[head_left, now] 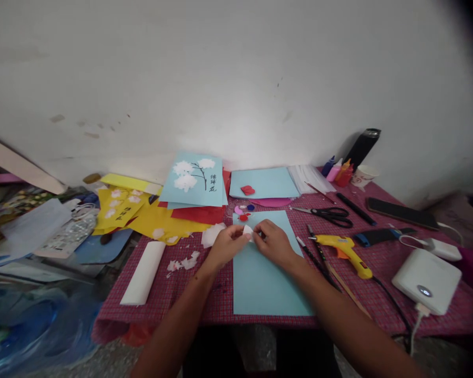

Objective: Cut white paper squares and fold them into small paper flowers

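A small piece of white paper (248, 231) is pinched between my two hands, above the upper part of a light blue sheet (268, 283). My left hand (230, 242) grips its left side with closed fingers. On its right side, the fingers of my right hand (271, 240) are pressed together at the paper's edge. Just beyond my hands lie small red (244, 216) and dark blue (251, 208) pieces. Thin white paper (213, 234) rests beside my left hand, with torn white scraps (183, 263) nearer the front.
A yellow glue gun (347, 252), black scissors (331, 214) and a white power box (426, 281) lie to the right. Small paint bottles (335, 170) stand behind them. A flower card (195, 179) is at the back; a white roll (144, 273) lies left.
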Demonstrator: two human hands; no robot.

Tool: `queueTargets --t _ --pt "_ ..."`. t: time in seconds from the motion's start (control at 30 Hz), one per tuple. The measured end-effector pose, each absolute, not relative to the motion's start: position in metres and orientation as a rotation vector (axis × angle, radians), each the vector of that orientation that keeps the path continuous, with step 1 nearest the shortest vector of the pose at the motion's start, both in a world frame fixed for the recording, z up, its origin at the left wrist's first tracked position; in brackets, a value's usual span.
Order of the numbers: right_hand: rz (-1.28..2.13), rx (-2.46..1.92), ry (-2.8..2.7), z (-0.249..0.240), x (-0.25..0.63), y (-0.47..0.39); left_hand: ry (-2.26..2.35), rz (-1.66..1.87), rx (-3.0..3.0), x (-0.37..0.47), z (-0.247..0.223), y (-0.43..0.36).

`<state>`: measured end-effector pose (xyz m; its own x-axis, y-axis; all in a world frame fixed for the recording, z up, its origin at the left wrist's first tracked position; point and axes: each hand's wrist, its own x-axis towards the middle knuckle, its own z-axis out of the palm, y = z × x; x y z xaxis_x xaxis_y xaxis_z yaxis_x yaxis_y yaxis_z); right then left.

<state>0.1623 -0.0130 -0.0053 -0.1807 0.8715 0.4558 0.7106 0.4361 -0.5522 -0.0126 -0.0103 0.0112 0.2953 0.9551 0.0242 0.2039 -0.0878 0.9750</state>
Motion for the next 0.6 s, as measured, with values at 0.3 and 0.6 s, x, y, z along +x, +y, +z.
queueTargets --t 0.3,0.6 --pt "0.931 -1.21 -1.642 -0.005 0.1609 -0.0084 1.11 0.971 1.398 -0.0119 0.0031 -0.0056" --pt "1.239 -1.176 -1.486 -0.0063 0.162 -0.0057 1.119 0.989 1.361 -0.0127 0.0032 -0.0046"
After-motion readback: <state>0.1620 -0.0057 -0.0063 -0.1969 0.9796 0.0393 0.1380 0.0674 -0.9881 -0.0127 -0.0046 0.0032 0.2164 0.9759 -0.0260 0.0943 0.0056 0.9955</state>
